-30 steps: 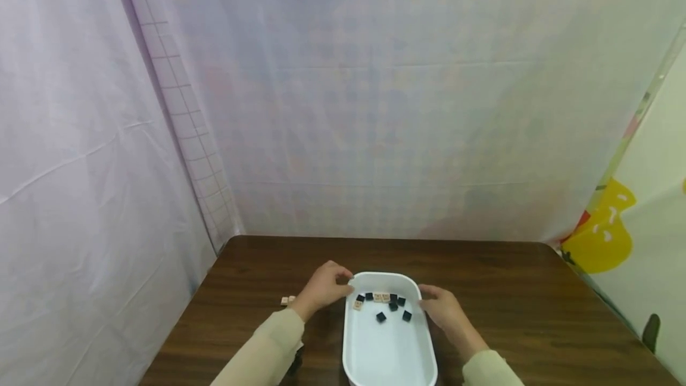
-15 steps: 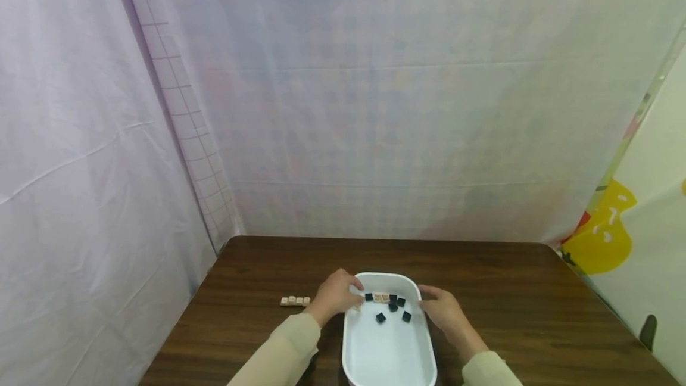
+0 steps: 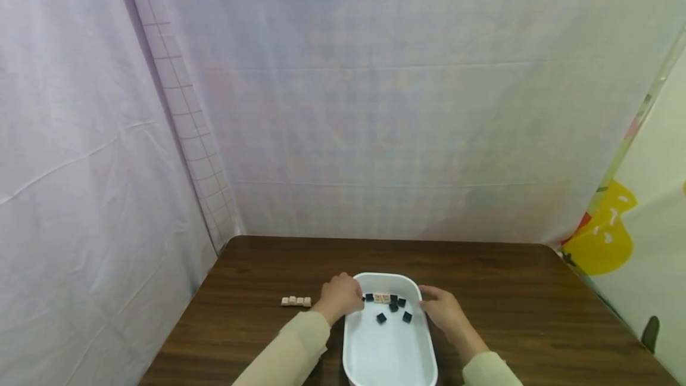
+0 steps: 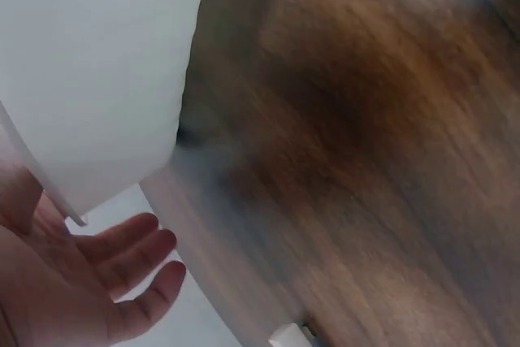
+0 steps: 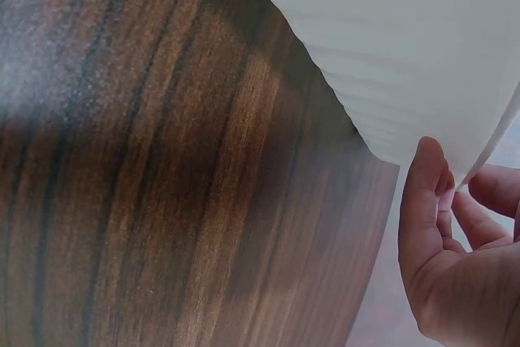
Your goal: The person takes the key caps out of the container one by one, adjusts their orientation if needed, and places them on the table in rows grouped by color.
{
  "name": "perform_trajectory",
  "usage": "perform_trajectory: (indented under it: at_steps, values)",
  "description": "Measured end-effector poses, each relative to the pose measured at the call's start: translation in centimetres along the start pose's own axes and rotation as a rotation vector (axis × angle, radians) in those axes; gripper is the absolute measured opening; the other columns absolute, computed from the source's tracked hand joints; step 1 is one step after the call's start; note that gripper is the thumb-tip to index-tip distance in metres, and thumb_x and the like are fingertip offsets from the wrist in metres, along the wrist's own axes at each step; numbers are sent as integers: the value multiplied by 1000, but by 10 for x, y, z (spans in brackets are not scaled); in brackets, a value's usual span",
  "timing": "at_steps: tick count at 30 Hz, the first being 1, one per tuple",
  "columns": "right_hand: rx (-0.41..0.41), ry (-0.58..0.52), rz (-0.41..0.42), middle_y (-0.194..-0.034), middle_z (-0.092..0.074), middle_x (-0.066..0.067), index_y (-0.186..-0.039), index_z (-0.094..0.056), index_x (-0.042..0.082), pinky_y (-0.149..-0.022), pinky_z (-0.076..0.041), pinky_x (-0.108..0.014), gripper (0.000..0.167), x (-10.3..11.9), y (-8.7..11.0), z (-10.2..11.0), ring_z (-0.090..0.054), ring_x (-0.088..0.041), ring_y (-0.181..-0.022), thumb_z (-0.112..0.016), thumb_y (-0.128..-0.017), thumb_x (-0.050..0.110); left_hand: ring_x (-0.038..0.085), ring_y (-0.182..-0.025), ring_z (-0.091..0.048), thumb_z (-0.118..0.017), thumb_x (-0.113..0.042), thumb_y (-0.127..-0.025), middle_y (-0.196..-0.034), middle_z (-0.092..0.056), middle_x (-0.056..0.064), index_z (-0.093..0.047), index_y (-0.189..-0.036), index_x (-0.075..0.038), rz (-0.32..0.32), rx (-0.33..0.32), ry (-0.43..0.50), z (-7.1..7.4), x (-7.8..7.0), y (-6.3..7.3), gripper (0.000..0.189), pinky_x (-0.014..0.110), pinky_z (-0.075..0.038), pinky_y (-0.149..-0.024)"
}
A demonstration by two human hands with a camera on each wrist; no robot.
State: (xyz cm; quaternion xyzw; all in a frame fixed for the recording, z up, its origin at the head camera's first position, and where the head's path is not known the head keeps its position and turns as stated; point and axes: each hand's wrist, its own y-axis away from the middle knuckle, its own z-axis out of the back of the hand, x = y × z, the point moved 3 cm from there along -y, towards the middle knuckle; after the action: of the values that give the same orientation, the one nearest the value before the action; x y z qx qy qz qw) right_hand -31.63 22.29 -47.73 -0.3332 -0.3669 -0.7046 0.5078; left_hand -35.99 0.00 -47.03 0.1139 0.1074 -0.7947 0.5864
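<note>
A white tray (image 3: 390, 350) with rounded corners lies on the table, holding small square black blocks (image 3: 381, 318) and a pair of cream blocks (image 3: 382, 298) with markings. My left hand (image 3: 341, 296) reaches over the tray's far left rim. In the left wrist view, three loosely bent fingers (image 4: 134, 262) hang outside the tray wall; thumb and index finger are mostly hidden behind the rim, so what they touch does not show. My right hand (image 3: 443, 311) grips the tray's right rim, its fingers against the outer wall in the right wrist view.
A short row of cream blocks (image 3: 296, 301) stands on the brown wooden table (image 3: 493, 273), left of the tray. Something dark lies partly hidden under the left sleeve (image 3: 292, 344). Light curtains (image 3: 375, 136) hang behind the table.
My left hand has moved right and over the rim into the tray, covering a cream block there and uncovering more of the row on the table. My right hand and the tray have stayed put.
</note>
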Motion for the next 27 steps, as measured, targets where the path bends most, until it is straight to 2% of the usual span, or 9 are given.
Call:
perform_trajectory:
  at_steps: [3, 8, 11, 16, 21, 27]
  values:
    - [0, 5, 3, -144, -41, -33, -139, -51, -3, -102, -34, -65, 47, 0, 0, 0, -39, -52, -130, -57, -94, 4, 27, -91, -55, -75, -26, -81, -93, -58, 7, -70, -76, -15, 26, 22, -83, -3, -4, -1, 13, 49, -46, -83]
    - [1, -2, 0, -142, -42, -34, -139, -51, -4, -99, -39, -63, 46, 1, 1, 0, -45, -51, -126, -57, -94, 4, 29, -97, -55, -76, -24, -81, -96, -59, 10, -69, -76, -12, 56, 33, -149, -4, -9, 0, 15, 49, -45, -85]
    - [1, -4, -3, -142, -43, -34, -139, -51, -4, -95, -43, -61, 46, 2, 2, 0, -49, -49, -122, -57, -94, 4, 29, -98, -53, -78, -22, -78, -95, -58, 8, -71, -75, -15, 47, 36, -160, -2, -11, 2, 10, 48, -44, -86]
    - [2, 2, -2, -142, -42, -34, -139, -51, -4, -98, -40, -62, 46, 2, 2, 0, -47, -50, -124, -56, -94, 4, 28, -101, -50, -80, -21, -74, -97, -57, 8, -70, -71, -20, 23, 23, -208, -1, -14, 4, 11, 49, -42, -87]
    - [-3, -8, 25, -142, -43, -34, -138, -52, -6, -100, -38, -63, 45, 1, 2, 0, -44, -52, -127, -56, -94, 3, 28, -104, -50, -79, -26, -76, -102, -59, 9, -72, -78, -16, 23, 15, -295, -5, -15, 2, 13, 48, -43, -88]
    - [-5, -16, 67, -137, -48, -35, -134, -54, -7, -93, -46, -58, 42, 1, 5, 0, -53, -48, -118, -55, -93, 2, 28, -105, -51, -79, -27, -78, -102, -59, 9, -74, -87, -15, 21, 17, -353, -11, -14, -2, 16, 47, -42, -87]
